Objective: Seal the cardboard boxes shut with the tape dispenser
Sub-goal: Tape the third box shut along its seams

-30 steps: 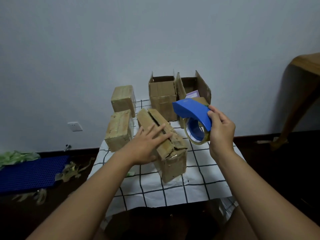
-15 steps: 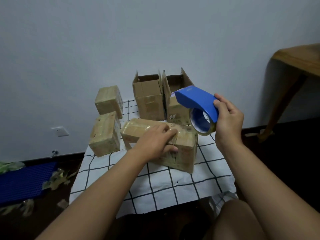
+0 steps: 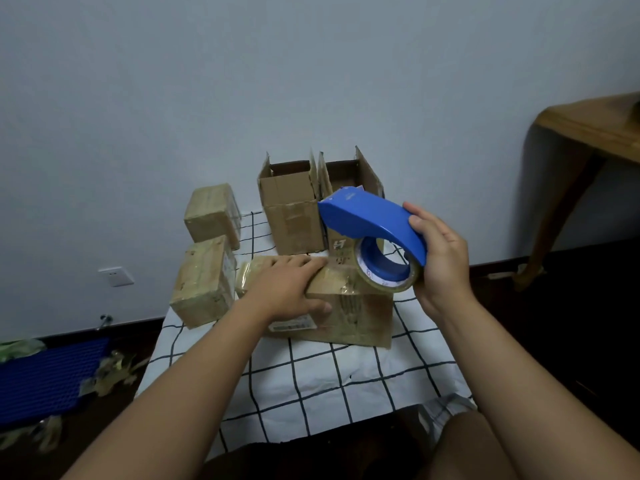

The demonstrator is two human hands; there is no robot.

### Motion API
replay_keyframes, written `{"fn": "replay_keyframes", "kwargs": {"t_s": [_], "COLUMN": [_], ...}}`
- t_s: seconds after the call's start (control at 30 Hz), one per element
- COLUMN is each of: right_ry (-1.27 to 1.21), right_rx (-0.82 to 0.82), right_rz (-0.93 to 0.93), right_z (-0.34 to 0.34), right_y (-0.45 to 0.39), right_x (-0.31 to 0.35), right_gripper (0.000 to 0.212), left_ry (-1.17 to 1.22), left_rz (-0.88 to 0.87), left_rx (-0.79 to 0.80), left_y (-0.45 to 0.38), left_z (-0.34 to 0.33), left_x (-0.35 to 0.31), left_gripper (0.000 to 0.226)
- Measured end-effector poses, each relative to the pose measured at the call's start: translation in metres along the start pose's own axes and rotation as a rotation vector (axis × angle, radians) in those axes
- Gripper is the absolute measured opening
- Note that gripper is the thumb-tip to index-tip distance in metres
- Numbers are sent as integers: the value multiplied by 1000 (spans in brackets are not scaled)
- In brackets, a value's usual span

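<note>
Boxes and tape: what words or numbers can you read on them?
"H": logo on the open box behind the dispenser.
White label on the box under the left hand: too blurred.
Print on the tape roll: too small.

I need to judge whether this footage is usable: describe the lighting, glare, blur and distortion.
Head view: dim, even light with a bluish cast; small glints on the tape roll under the tape dispenser; wide-angle bending at the wooden table on the right edge; soft focus throughout, dark floor detail lost.
</note>
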State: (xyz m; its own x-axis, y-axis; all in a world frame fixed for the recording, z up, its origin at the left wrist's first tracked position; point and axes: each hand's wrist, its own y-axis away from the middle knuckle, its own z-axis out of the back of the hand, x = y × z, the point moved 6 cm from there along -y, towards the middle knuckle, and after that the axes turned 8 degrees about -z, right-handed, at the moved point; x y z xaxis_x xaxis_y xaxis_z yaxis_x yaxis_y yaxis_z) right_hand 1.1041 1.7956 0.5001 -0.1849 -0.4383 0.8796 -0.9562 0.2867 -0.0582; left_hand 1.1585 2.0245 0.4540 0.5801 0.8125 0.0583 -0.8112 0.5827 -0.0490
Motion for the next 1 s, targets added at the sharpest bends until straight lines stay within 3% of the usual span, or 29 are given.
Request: {"fn": "replay_keyframes", "kwargs": {"t_s": [0.17, 0.3, 0.47, 0.67, 1.0], "right_ry": [-49, -57, -43, -16, 34], "right_rx": [7, 25, 20, -9, 25], "right_rz": [-7, -14, -23, -21, -9], "right_z": [-8, -11, -8, -6, -23], "right_y": [2, 7, 10, 1, -4], "right_x": [6, 7, 3, 0, -5], "right_gripper": [23, 23, 23, 23, 26], "left_ry": [-46, -5, 37, 48, 54], "left_rz": [-6, 50, 133, 77, 72], "left_rx": [-267, -35, -17, 248, 71], "left_y": [3, 10, 12, 2, 30], "left_z": [25, 10, 6, -20, 4], "left_x": [-23, -14, 24, 45, 29], "left_gripper": [59, 102, 127, 120, 106]}}
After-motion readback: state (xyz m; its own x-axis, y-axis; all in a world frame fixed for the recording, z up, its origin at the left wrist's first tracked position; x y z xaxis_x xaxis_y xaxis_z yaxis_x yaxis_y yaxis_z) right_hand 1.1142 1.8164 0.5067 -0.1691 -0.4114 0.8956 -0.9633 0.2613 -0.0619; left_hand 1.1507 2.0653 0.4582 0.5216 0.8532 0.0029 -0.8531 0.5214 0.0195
